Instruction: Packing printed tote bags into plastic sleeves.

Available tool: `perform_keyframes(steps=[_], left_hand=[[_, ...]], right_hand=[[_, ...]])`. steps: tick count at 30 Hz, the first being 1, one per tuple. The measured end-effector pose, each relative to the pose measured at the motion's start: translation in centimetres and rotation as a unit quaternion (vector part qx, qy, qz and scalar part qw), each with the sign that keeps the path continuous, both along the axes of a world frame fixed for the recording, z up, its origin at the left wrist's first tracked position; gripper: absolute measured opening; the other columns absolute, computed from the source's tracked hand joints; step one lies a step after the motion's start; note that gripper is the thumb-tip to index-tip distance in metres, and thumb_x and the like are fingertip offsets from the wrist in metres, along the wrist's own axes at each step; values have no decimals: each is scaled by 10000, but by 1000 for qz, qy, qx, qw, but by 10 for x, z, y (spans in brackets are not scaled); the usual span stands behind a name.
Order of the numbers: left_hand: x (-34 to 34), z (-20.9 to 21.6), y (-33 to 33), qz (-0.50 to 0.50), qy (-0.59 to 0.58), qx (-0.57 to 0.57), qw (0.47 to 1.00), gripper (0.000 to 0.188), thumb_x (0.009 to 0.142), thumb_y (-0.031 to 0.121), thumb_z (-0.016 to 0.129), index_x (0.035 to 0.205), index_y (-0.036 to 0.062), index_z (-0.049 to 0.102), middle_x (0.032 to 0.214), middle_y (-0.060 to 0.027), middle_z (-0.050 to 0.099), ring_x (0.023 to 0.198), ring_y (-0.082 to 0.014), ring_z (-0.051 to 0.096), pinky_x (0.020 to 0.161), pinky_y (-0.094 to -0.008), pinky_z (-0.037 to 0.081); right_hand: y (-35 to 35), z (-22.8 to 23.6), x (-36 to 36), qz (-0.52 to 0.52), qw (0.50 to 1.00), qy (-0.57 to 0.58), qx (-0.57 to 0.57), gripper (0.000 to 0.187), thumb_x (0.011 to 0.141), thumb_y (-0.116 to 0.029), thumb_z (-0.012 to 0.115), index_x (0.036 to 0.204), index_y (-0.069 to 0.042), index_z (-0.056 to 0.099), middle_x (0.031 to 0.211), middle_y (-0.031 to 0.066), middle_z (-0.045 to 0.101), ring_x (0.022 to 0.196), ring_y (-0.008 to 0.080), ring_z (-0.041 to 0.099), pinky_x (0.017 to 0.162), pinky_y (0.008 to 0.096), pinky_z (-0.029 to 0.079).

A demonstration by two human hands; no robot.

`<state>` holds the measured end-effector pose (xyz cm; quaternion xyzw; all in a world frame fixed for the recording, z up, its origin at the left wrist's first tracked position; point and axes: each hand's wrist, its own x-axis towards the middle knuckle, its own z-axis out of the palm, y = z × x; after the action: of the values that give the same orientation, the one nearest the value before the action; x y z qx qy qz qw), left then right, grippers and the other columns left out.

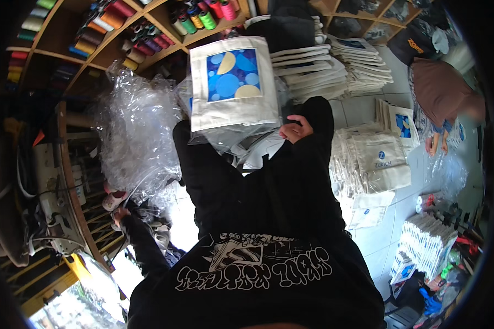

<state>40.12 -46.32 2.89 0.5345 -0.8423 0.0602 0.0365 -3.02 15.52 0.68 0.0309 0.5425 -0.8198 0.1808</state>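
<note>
A folded cream canvas bag (pixel 235 112) with a blue, round-patterned printed panel (pixel 233 75) lies across my knees. Clear plastic (pixel 225 140) sticks out from under it. My right hand (pixel 296 129) rests by my right knee, just beside the bag's lower right corner. Its fingers are curled and nothing shows in them. Down at my left side, my left hand (pixel 118 216) is closed near the lower end of a big heap of clear plastic bags (pixel 134 131). What it grips is too small to make out. A pinkish-white object (pixel 114 200) sits just above that hand.
Wooden shelves (pixel 90 55) with thread cones stand ahead. Stacks of folded canvas bags (pixel 307 68) lie ahead right, with packed bags (pixel 376 159) and another bag stack (pixel 424 244) on the tiled floor. A co-worker (pixel 442 90) bends at far right. A machine (pixel 55 192) stands left.
</note>
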Motion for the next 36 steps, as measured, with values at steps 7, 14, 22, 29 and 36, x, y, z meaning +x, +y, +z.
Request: perform_keyframes(steps=[7, 14, 22, 29, 36], left_hand=[[34, 16, 93, 100, 362, -47, 926, 444, 628, 62, 689, 1033, 41, 507, 953, -91, 550, 906, -189, 542, 731, -309, 466], [-112, 9, 192, -205, 355, 0, 912, 267, 672, 40, 687, 917, 31, 580, 875, -94, 602, 807, -220, 590, 731, -314, 463], [-290, 8, 276, -227, 457, 430, 745, 388, 737, 133, 692, 1042, -20, 508, 913, -122, 614, 807, -162, 612, 641, -246, 500], [-329, 4, 297, -41, 388, 591, 706, 406, 744, 116, 682, 1045, -79, 491, 838, -134, 639, 734, -182, 632, 618, -242, 508], [-318, 0, 294, -44, 409, 642, 647, 368, 746, 77, 669, 1046, -58, 504, 893, -138, 627, 789, -187, 629, 681, -238, 512]], right_hand=[[15, -6, 6, -29, 998, -11, 50, 292, 761, -6, 607, 1024, -7, 479, 736, 73, 614, 641, 128, 580, 589, 253, 488], [8, -1, 5, 26, 996, -2, 86, 226, 781, -9, 586, 989, -22, 496, 754, 80, 608, 670, 131, 583, 612, 249, 483], [9, 3, 6, 36, 992, 24, 119, 205, 806, -24, 566, 1005, -33, 516, 776, 62, 593, 678, 126, 573, 633, 249, 490], [4, 19, 10, 29, 994, 3, 107, 221, 796, -2, 557, 1009, -28, 506, 777, 57, 585, 760, 165, 614, 640, 258, 505], [4, 16, 9, 23, 990, 5, 140, 196, 786, 5, 571, 973, -30, 520, 779, 59, 590, 725, 149, 618, 606, 233, 493]])
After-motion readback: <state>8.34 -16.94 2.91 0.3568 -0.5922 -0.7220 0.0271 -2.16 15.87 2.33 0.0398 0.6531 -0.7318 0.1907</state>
